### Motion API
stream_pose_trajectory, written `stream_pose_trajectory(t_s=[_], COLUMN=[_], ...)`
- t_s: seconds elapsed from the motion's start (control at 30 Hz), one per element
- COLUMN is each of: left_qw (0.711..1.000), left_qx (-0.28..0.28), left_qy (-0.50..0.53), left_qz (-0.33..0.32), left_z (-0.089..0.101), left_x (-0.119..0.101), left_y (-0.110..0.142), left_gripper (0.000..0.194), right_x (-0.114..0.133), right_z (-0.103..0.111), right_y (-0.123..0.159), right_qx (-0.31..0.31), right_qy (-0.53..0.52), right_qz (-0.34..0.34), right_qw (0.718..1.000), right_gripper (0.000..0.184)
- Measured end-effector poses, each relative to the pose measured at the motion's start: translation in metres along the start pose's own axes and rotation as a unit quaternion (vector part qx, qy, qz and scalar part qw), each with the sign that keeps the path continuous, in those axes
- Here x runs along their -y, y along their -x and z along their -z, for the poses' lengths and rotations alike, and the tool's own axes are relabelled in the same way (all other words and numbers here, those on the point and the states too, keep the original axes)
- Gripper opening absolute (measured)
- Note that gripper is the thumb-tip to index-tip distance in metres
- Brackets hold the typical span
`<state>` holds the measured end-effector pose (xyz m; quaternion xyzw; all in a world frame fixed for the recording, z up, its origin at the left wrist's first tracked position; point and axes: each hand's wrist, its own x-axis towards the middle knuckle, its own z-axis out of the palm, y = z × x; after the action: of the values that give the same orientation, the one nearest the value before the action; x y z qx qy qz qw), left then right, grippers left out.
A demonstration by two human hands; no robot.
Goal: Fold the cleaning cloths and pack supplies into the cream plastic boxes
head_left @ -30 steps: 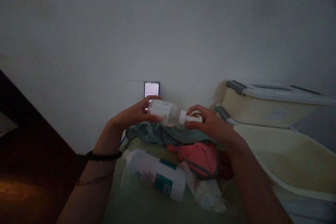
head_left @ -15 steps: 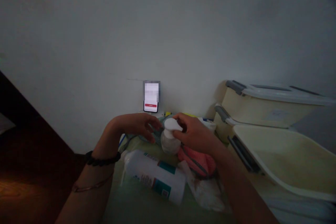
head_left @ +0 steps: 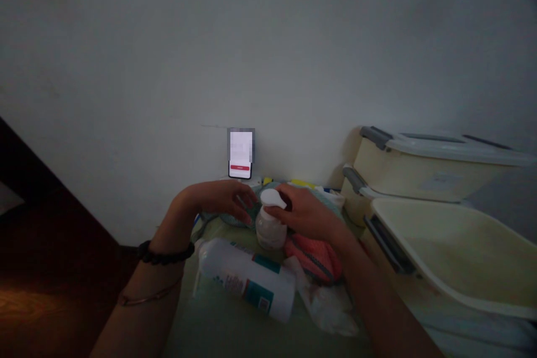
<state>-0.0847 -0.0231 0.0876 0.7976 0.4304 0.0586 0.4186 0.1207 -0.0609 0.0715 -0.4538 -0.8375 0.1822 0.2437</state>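
Observation:
A small clear pump bottle [head_left: 271, 230] with a white pump head stands upright near the middle of the table. My right hand [head_left: 304, 210] grips it at the pump head and neck from the right. My left hand [head_left: 232, 201] hovers just left of the bottle, fingers apart and holding nothing. In front lies a large white bottle [head_left: 235, 271] with teal label panels, on its side. A pink cloth [head_left: 314, 257] lies to the right of the pump bottle, partly under my right forearm, and a grey-green cloth [head_left: 235, 221] lies behind.
A lit phone [head_left: 240, 154] leans upright against the wall. Crumpled white tissue or plastic [head_left: 329, 307] lies on the green tabletop [head_left: 218, 330]. At right stand a lidded cream storage box [head_left: 423, 176] and an open cream bin [head_left: 461, 251] with a grey handle.
The pump bottle, held sideways in both hands a second ago, has come down and turned upright. My left hand has let go; my right hand has kept its grip at the pump.

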Motion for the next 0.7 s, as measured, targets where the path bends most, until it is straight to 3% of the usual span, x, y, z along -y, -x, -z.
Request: stream_pose_trajectory(t_s=[0.2, 0.4, 0.6, 0.7], left_qw=[0.999, 0.997, 0.996, 0.996], left_qx=[0.013, -0.017, -0.016, -0.018], left_qy=[-0.039, -0.066, -0.082, -0.09], left_qz=[0.001, 0.032, 0.022, 0.022], left_z=[0.002, 0.004, 0.003, 0.003], left_x=[0.005, 0.013, 0.015, 0.014], left_y=[-0.003, -0.006, -0.007, -0.007], left_gripper=[0.032, 0.028, 0.03, 0.03], right_x=[-0.003, -0.005, -0.018, -0.032], right_z=[-0.005, 0.004, 0.005, -0.004], right_y=[-0.002, 0.004, 0.011, 0.011], right_qx=[0.031, 0.105, 0.132, 0.143], right_qy=[-0.057, -0.086, 0.114, 0.156], right_qz=[0.005, -0.016, -0.071, -0.102], right_qw=[0.998, 0.991, 0.982, 0.972], right_gripper=[0.018, 0.027, 0.04, 0.045])
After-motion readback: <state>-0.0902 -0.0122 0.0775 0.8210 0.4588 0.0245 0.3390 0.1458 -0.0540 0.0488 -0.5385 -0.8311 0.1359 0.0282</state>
